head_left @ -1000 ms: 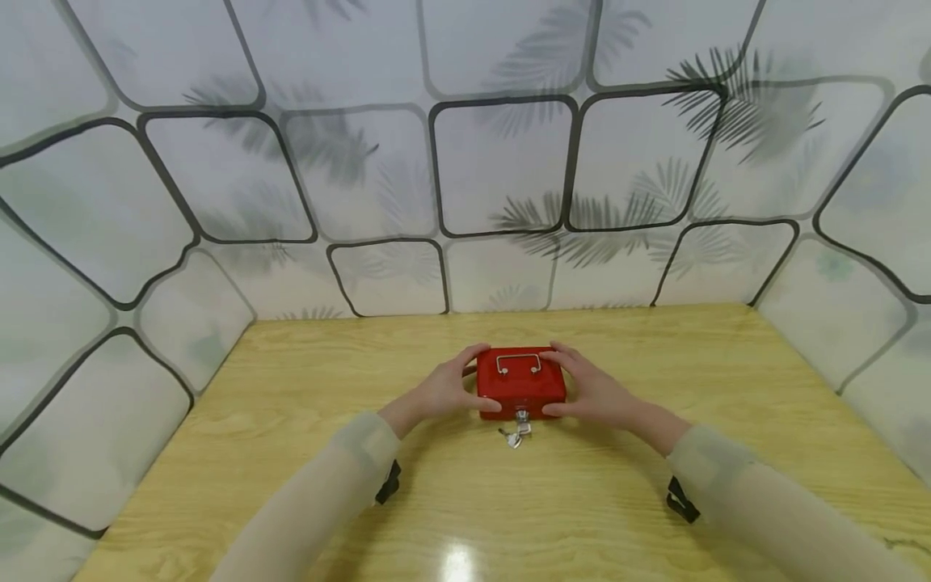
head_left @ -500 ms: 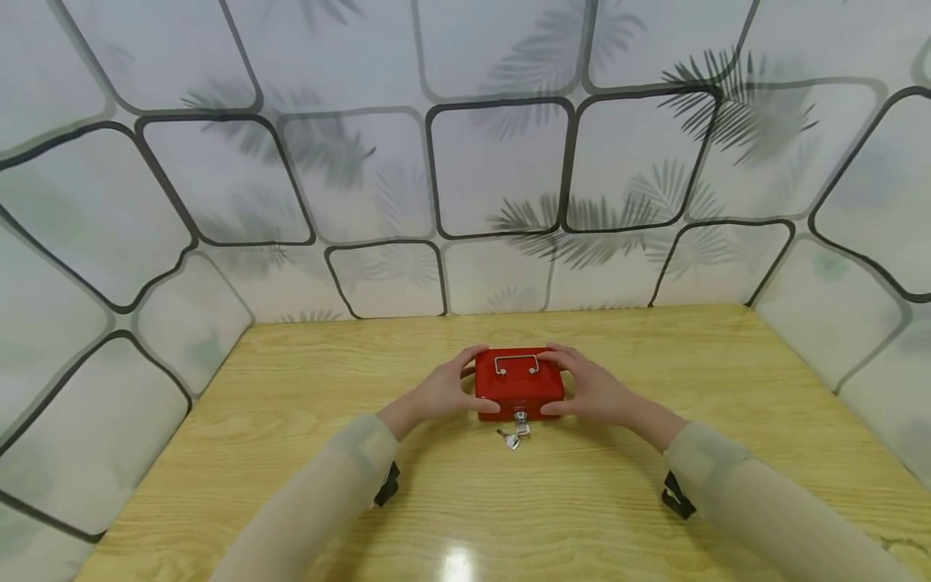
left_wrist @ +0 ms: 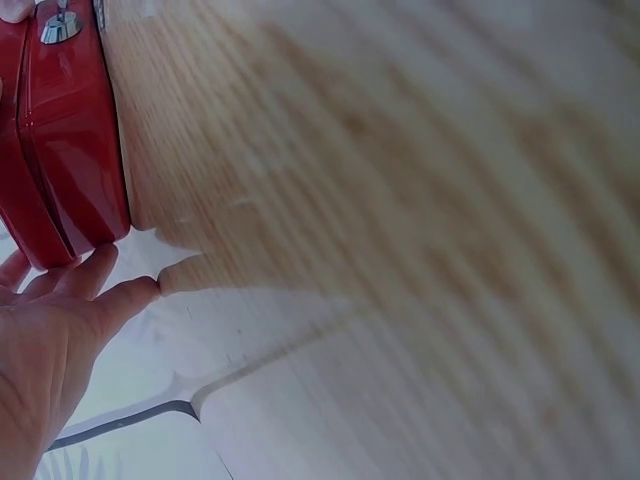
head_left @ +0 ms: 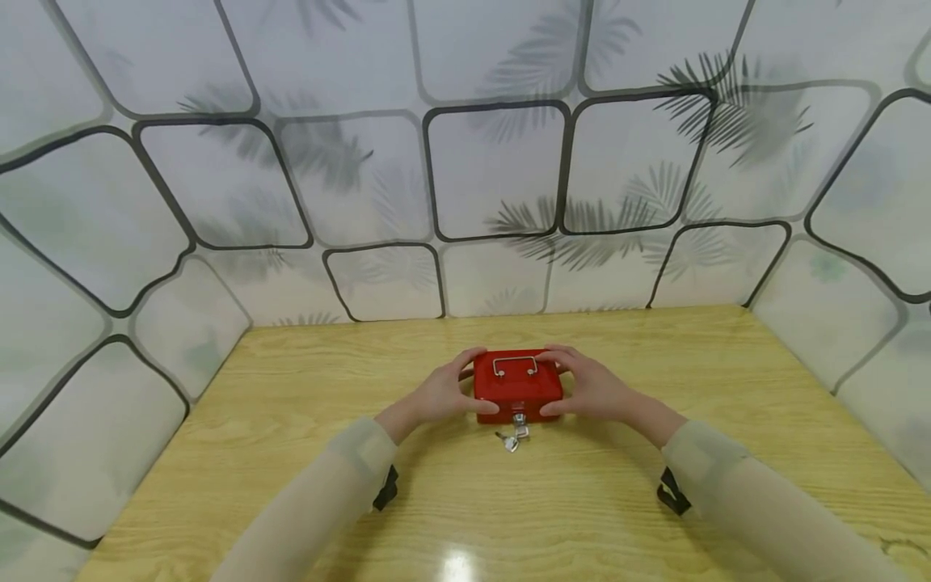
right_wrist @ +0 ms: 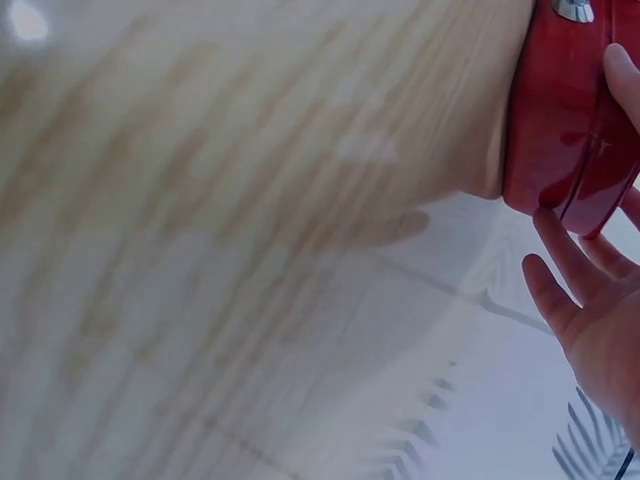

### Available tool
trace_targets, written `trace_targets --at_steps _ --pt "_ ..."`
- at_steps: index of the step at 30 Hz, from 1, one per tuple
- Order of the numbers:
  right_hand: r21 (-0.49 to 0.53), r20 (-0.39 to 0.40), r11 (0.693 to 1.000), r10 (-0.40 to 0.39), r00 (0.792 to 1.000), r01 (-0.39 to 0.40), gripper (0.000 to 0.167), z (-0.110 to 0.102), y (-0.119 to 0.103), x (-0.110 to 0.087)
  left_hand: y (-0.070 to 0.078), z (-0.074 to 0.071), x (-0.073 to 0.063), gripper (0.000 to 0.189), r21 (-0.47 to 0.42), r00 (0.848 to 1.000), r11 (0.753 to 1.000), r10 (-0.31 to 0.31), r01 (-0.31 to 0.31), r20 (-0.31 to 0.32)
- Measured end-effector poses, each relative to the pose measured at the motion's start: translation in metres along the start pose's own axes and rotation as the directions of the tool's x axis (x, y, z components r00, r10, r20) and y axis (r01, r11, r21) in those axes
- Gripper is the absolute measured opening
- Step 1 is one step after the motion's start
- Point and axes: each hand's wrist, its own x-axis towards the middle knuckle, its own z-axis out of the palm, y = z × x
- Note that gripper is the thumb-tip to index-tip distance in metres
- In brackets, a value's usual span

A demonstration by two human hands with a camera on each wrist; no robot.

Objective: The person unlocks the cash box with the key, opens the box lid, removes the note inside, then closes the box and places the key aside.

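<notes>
A small red cash box (head_left: pixel 509 390) sits on the wooden table in the head view, lid down, its wire handle (head_left: pixel 515 360) lying on top. From its front lock (head_left: pixel 520 419) hang keys (head_left: pixel 511 442) on a ring. My left hand (head_left: pixel 439 394) holds the box's left side, thumb across the front and fingers toward the back corner. On the opposite side my right hand (head_left: pixel 600 390) grips it the same way. Both wrist views show fingertips against the side walls of the red box (left_wrist: pixel 75 150), with part of the lock at the top edge.
The wooden table (head_left: pixel 291 453) is bounded at the back and sides by pale walls (head_left: pixel 494 170) patterned with dark outlines and leaves. A black strap end (head_left: pixel 385 488) hangs below the left sleeve, another strap (head_left: pixel 673 491) below the right.
</notes>
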Motion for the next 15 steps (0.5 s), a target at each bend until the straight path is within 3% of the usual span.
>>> trace_targets --at_steps 10,15 --pt "0.036 0.054 0.999 0.037 0.998 -0.039 0.077 -0.015 -0.006 0.007 -0.002 -0.004 0.004 0.09 -0.005 1.0 1.0 -0.014 0.014 0.002" --pt "0.004 0.083 0.997 0.08 0.993 -0.081 0.077 -0.021 -0.008 0.012 -0.005 -0.006 0.005 0.089 0.081 1.0 0.996 0.025 -0.024 -0.016"
